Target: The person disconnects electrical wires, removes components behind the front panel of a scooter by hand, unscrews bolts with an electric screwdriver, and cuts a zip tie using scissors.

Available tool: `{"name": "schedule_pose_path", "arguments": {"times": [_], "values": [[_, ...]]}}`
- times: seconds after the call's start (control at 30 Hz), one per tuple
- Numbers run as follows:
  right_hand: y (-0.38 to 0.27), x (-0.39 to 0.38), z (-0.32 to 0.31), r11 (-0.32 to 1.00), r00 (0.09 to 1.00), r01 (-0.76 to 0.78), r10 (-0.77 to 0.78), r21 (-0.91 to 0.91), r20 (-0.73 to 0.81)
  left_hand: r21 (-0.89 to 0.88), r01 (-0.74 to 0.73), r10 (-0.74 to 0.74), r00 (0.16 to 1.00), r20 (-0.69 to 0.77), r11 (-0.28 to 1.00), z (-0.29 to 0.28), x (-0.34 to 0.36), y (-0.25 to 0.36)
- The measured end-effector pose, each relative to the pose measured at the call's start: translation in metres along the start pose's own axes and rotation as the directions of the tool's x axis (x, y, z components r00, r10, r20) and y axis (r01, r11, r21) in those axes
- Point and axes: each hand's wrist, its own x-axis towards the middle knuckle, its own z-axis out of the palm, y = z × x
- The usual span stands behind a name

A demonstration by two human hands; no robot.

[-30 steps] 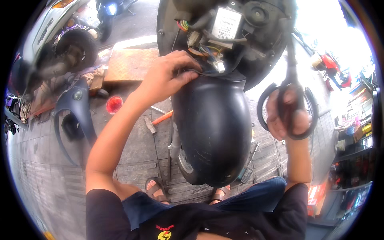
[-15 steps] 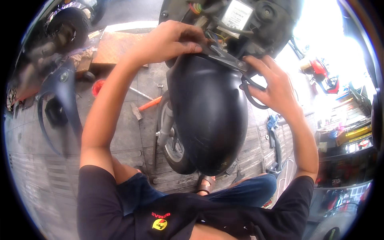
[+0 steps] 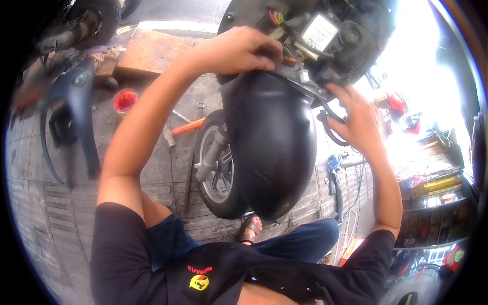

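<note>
My right hand (image 3: 356, 114) has its fingers through the black loops of a pair of scissors (image 3: 317, 91). The blades point left across the top of the glossy black front fender (image 3: 272, 147). By the blade tips, my left hand (image 3: 244, 51) is closed, thumb pressed toward curled fingers; what it pinches is hidden. Coloured wires (image 3: 291, 53) and a white connector (image 3: 304, 76) show just beyond the blades, within the scooter's exposed dark front body (image 3: 351, 56). Below the fender stands the front wheel (image 3: 216, 173).
On the tiled floor left of the wheel lie an orange-handled hammer (image 3: 188, 126) and a long metal bar (image 3: 190, 178). A red tub (image 3: 125, 100) and a dark blue body panel (image 3: 76, 112) sit farther left. A fan (image 3: 412, 292) stands at lower right.
My view has shifted, so the scooter front sits further right and shows more of the wheel. The scissor blades look closer together, and a white connector now shows beside them.
</note>
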Motion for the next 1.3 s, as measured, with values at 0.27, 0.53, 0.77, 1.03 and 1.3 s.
{"name": "schedule_pose_path", "arguments": {"times": [0.27, 0.53, 0.77, 1.03, 1.3], "values": [[0.024, 0.023, -0.008, 0.971, 0.971, 0.24, -0.24, 0.0, 0.008, -0.004, -0.11, 0.11, 0.993, -0.03, 0.994, 0.003, 0.001, -0.004], [0.018, 0.029, -0.008, 0.966, 0.965, 0.259, -0.258, -0.022, 0.037, 0.086, -0.013, 0.023, 0.993, -0.118, 0.996, 0.008, 0.005, -0.002], [0.02, 0.025, 0.01, 0.962, 0.979, 0.198, -0.202, 0.189, 0.004, 0.064, 0.005, 0.004, 0.989, -0.148, 0.998, 0.012, 0.009, -0.007], [0.02, 0.021, 0.014, 0.964, 0.987, 0.145, -0.156, 0.224, 0.03, 0.015, 0.029, -0.027, 0.99, -0.139, 0.999, 0.009, 0.009, -0.01], [0.006, 0.036, 0.009, 0.964, 0.969, 0.245, -0.244, 0.104, -0.023, -0.059, -0.026, 0.022, 0.997, -0.07, 0.998, 0.005, 0.013, -0.01]]}}
